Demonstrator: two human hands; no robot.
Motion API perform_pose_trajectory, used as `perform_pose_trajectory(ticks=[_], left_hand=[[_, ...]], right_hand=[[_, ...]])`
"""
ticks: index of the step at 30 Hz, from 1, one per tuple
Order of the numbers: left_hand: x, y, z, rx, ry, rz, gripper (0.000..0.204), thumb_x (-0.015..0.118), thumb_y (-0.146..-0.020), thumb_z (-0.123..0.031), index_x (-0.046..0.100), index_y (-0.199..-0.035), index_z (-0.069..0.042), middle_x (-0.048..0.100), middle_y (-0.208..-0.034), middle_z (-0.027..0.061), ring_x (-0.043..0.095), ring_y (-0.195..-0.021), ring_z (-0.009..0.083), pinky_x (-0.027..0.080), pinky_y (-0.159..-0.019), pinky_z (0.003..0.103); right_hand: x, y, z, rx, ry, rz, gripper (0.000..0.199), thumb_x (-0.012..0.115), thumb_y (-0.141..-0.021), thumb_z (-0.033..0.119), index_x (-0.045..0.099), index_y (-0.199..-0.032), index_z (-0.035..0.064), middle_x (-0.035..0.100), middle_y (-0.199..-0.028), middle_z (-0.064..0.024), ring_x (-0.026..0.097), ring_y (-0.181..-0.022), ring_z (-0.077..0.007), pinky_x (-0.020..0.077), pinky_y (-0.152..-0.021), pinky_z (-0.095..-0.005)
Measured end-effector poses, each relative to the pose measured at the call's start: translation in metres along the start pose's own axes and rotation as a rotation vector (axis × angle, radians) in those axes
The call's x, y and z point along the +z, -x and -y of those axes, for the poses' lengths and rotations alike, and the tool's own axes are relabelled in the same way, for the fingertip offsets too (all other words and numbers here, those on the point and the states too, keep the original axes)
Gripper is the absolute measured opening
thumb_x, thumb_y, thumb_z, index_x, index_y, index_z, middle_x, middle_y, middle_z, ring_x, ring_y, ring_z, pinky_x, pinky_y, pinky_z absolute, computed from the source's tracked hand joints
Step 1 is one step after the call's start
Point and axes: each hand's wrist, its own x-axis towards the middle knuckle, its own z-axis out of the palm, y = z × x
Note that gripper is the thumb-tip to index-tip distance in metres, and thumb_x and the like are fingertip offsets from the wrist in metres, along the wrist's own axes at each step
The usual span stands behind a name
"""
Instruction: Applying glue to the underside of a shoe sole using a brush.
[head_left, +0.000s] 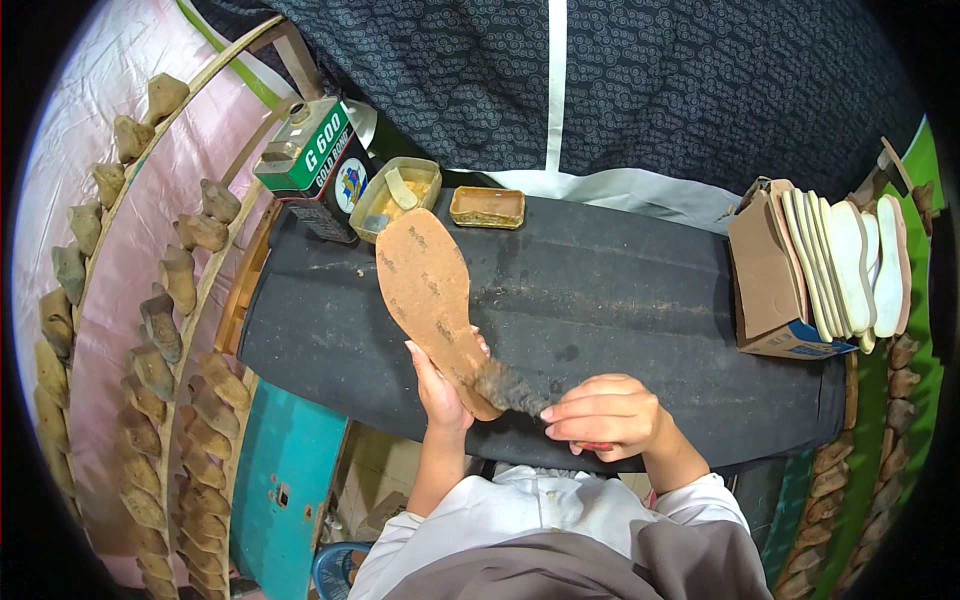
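Observation:
My left hand (440,385) grips the heel end of a brown cork-coloured insole (428,290), which slants up and to the left over the dark work surface (620,300). My right hand (610,412) holds a brush whose dark worn bristles (508,388) touch the insole's heel. The brush handle is hidden in my fingers.
At the back left stand a green glue can (310,155), an open plastic tub of yellowish glue (395,197) and a small shallow tin (487,207). A cardboard box (775,290) with several upright pale insoles (850,265) sits on the right. Racks of wooden shoe lasts (165,320) line the left side.

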Motion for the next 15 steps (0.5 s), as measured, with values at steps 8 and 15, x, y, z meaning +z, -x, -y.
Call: perform_pose_trajectory(ticks=[8, 15], left_hand=[[0.004, -0.002, -0.016, 0.01, -0.067, -0.163, 0.062, 0.02, -0.093, -0.054, 0.047, -0.113, -0.002, 0.056, -0.096, 0.0121, 0.055, -0.083, 0.0216, 0.046, -0.076, 0.034], [-0.004, -0.012, -0.033, -0.015, -0.055, -0.122, 0.063, 0.019, -0.093, -0.055, 0.047, -0.114, -0.002, 0.056, -0.097, 0.0129, 0.055, -0.083, 0.0219, 0.046, -0.074, 0.033]], right_hand=[[0.012, -0.015, 0.002, 0.009, 0.06, -0.056, 0.032, 0.069, -0.055, 0.001, 0.065, -0.087, 0.0014, 0.065, -0.09, -0.011, 0.063, -0.071, -0.0231, 0.0502, -0.058, -0.0295], [0.012, -0.032, 0.001, 0.094, 0.069, -0.106, 0.028, 0.069, -0.058, -0.001, 0.065, -0.086, 0.0009, 0.066, -0.089, -0.0114, 0.064, -0.074, -0.0241, 0.0516, -0.062, -0.0308]])
